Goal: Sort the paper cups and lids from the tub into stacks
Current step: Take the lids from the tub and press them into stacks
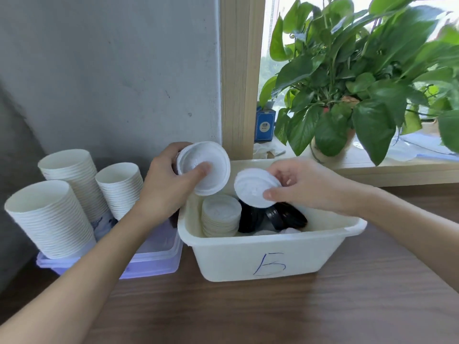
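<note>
A white tub [260, 256] marked with a blue "5" stands on the table. Inside it are a stack of white lids [220, 217] at the left and black lids [285, 216] at the right. My left hand [166, 187] holds a small stack of white lids [211, 177] above the tub's far left corner, thumb pressed on the top one. My right hand [305, 184] pinches a single white lid [253, 188] by its edge over the tub, just right of the left hand's stack. Three tall stacks of white paper cups [52, 219] lean to the left of the tub.
The cup stacks rest in a translucent purple container [154, 259] beside the tub. A grey wall is behind them. A wooden post [239, 75], a blue box [264, 126] and a leafy potted plant [347, 95] stand at the window sill behind the tub. The brown tabletop [273, 314] extends in front.
</note>
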Motion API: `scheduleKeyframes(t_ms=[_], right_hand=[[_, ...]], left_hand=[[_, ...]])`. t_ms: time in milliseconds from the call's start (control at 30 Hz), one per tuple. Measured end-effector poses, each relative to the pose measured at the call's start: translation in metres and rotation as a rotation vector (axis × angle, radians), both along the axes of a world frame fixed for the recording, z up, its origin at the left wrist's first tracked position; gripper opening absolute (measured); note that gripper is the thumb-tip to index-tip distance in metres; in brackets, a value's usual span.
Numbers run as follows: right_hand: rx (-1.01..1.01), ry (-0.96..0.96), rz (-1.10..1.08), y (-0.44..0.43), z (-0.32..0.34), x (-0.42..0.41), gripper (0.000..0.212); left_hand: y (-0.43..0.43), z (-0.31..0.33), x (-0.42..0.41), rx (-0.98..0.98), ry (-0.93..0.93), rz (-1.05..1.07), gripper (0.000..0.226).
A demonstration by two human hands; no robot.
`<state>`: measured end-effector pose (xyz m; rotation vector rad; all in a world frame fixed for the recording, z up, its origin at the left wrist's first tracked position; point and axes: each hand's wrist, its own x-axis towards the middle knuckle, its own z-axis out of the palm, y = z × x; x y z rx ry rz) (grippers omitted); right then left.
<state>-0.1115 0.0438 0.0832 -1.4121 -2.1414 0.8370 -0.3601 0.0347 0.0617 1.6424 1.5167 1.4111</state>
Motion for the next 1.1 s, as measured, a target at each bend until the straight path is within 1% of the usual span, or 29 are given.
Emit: scheduleKeyframes(t_ms=[67, 100, 167, 267, 333, 433, 500, 567, 633, 767, 833, 900, 967, 1000, 1067, 1100], right_hand=[[0.197, 0.041, -0.013, -0.014, 0.010, -0.002, 0.016], [0.254, 0.089, 0.000, -0.022, 0.014, -0.004, 0.014], [0.319, 0.189, 0.023, -0.040, 0.019, -0.009, 0.009], [0.436, 0.278, 0.091, -0.069, 0.022, -0.023, 0.011], [0.500, 0.324, 0.135, -0.091, 0.021, -0.035, 0.013], [0.584, 0.353, 0.155, -0.122, 0.007, -0.056, 0.020], [0.574, 0.373, 0.179, -0.137, -0.010, -0.067, 0.021], [0.577, 0.350, 0.206, -0.152, -0.031, -0.076, 0.022], [0.605, 0.319, 0.228, -0.162, -0.049, -0.083, 0.023], [0.616, 0.248, 0.278, -0.170, -0.081, -0.091, 0.024], [0.606, 0.215, 0.311, -0.171, -0.094, -0.093, 0.023], [0.585, 0.187, 0.346, -0.171, -0.104, -0.094, 0.021], [0.563, 0.215, 0.341, -0.172, -0.109, -0.092, 0.020], [0.539, 0.256, 0.305, -0.172, -0.110, -0.091, 0.020], [0.414, 0.379, 0.178, -0.173, -0.112, -0.089, 0.027], [0.299, 0.446, 0.118, -0.172, -0.113, -0.089, 0.033]], left_hand=[[-0.015, 0.007, -0.002, 0.026, -0.080, 0.095, 0.030], [-0.024, 0.011, -0.003, 0.046, -0.118, 0.129, 0.028], [-0.046, 0.017, -0.004, 0.077, -0.170, 0.161, 0.026], [-0.085, 0.019, -0.005, 0.081, -0.260, 0.127, 0.025], [-0.112, 0.019, -0.005, 0.018, -0.341, 0.064, 0.026], [-0.150, 0.009, -0.003, -0.141, -0.415, 0.003, 0.025], [-0.169, -0.003, -0.002, -0.222, -0.478, -0.014, 0.022], [-0.184, -0.018, -0.004, -0.302, -0.521, -0.038, 0.021], [-0.196, -0.032, -0.007, -0.383, -0.559, -0.054, 0.025], [-0.210, -0.053, -0.009, -0.456, -0.671, -0.085, 0.057], [-0.209, -0.061, -0.009, -0.487, -0.677, -0.127, 0.066], [-0.206, -0.068, -0.009, -0.506, -0.650, -0.159, 0.058], [-0.202, -0.075, -0.009, -0.488, -0.627, -0.141, 0.038], [-0.200, -0.080, -0.009, -0.466, -0.620, -0.125, 0.031], [-0.197, -0.089, -0.009, -0.409, -0.588, -0.109, 0.027], [-0.196, -0.093, -0.008, -0.378, -0.557, -0.101, 0.028]])
